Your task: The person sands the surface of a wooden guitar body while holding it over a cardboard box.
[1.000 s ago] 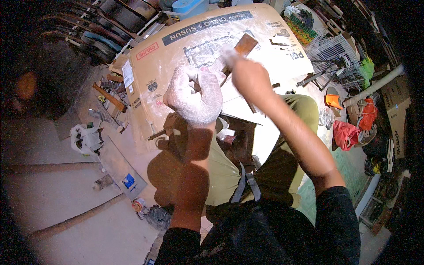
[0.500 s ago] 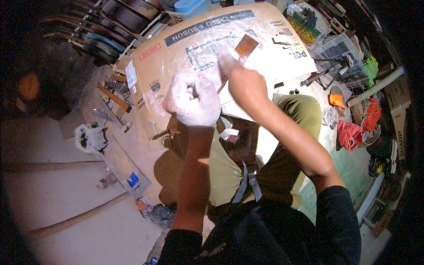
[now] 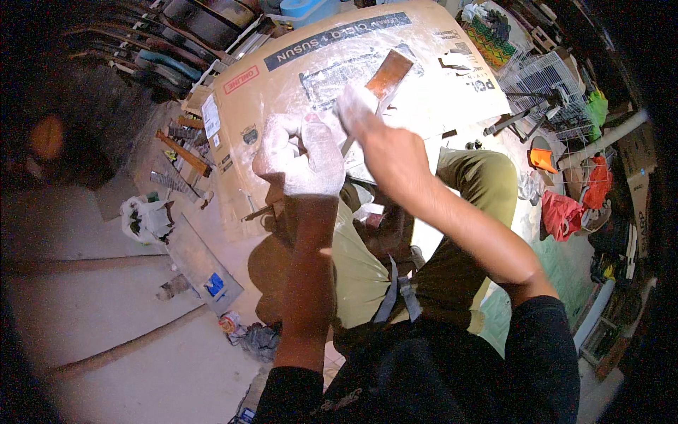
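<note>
Coated in white powder, my left hand [image 3: 308,154] is curled closed over the cardboard sheet [image 3: 261,85]; what it grips is hidden. Just right of it my right hand [image 3: 374,141], fingertips whitened, is closed at a pale, blurred piece that I cannot make out. A brown, glossy flat block [image 3: 390,73], wood or metal, lies angled beyond my fingers, with a pale narrow strip along its lower part. The cardboard has white dust across its middle. My knees in olive trousers [image 3: 480,180] are beneath my forearms.
A blue tub [image 3: 304,8] stands at the back. Wooden pieces [image 3: 187,152], a white plastic bag [image 3: 145,219] and a long board [image 3: 201,258] lie left. A wire cage [image 3: 544,99], an orange item [image 3: 542,159] and red bags [image 3: 561,212] sit right, with dark racks [image 3: 169,35] back left.
My right hand has moved down and left, its fingers blurred by motion. My left hand has shifted slightly down and left, still curled. The surroundings have shifted slightly in the view.
</note>
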`<state>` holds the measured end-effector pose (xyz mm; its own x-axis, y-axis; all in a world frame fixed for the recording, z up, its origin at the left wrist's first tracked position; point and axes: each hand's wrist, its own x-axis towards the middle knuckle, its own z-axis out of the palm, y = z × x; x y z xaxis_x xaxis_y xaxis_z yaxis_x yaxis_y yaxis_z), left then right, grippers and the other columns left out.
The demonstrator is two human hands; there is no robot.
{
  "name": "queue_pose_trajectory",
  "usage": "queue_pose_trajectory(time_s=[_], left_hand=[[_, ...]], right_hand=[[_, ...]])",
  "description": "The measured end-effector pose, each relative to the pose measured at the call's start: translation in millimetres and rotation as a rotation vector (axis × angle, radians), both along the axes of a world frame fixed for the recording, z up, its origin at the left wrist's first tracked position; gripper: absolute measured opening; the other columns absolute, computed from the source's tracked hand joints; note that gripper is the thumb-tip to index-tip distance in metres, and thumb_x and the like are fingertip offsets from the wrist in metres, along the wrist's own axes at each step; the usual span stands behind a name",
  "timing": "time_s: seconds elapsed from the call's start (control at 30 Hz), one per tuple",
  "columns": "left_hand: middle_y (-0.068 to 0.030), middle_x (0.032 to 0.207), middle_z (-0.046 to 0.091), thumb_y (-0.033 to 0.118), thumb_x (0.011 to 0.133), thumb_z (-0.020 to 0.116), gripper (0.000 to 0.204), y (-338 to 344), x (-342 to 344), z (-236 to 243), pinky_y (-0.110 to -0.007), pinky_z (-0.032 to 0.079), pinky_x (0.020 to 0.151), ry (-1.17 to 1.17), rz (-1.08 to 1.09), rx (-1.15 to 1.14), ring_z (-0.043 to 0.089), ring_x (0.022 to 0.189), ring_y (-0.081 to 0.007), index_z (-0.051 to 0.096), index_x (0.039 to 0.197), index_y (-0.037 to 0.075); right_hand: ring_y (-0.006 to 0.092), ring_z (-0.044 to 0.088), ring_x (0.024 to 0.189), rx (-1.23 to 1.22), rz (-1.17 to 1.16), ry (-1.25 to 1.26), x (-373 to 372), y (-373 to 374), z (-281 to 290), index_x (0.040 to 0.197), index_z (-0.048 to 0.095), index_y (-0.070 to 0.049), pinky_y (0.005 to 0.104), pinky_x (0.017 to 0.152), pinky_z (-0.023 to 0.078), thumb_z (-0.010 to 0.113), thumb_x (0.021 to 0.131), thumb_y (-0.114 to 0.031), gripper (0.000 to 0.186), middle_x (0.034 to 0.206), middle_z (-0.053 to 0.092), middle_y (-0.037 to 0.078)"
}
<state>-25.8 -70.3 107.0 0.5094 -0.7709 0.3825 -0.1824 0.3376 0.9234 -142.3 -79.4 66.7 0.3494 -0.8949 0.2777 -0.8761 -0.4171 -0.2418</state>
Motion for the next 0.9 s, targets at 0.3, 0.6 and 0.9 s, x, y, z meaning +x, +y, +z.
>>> queue_pose_trajectory(time_s=[0.3, 0.6, 0.9], left_hand=[[-0.0003, 0.067, 0.048, 0.0, 0.082, 0.058, 0.017, 5.4, 2.7, 0.2, -0.027, 0.039, 0.061, -0.002, -0.07, -0.044, 0.044, 0.065, -0.009, 0.047, 0.069, 0.004], [-0.0005, 0.066, 0.046, 0.0, 0.082, 0.055, 0.015, -0.7, 5.1, -7.0, -0.027, 0.038, 0.059, -0.162, -0.038, -0.143, 0.043, 0.065, -0.0086, 0.048, 0.069, 0.004], [-0.0003, 0.068, 0.05, 0.001, 0.085, 0.058, 0.017, -0.6, 8.8, -14.1, -0.025, 0.039, 0.06, -0.135, -0.025, -0.157, 0.044, 0.064, -0.0071, 0.05, 0.07, 0.003]], right_hand=[[0.0328, 0.07, 0.071, -0.015, 0.01, -0.022, -4.0, -5.1, -4.1, 0.107, 0.062, -0.005, 0.0452, 0.058, 0.057, 0.05, 0.085, -0.006, 0.026, 0.098, 0.069, 0.017], [0.0354, 0.068, 0.07, 0.035, -0.026, -0.029, -13.2, -17.5, -5.5, 0.12, 0.062, -0.008, 0.0463, 0.061, 0.056, 0.049, 0.082, -0.003, 0.04, 0.101, 0.067, 0.021], [0.0343, 0.068, 0.067, 0.014, 0.028, -0.056, 1.6, -0.5, 0.4, 0.122, 0.057, -0.008, 0.0449, 0.056, 0.055, 0.05, 0.085, -0.005, 0.038, 0.093, 0.068, 0.017]])
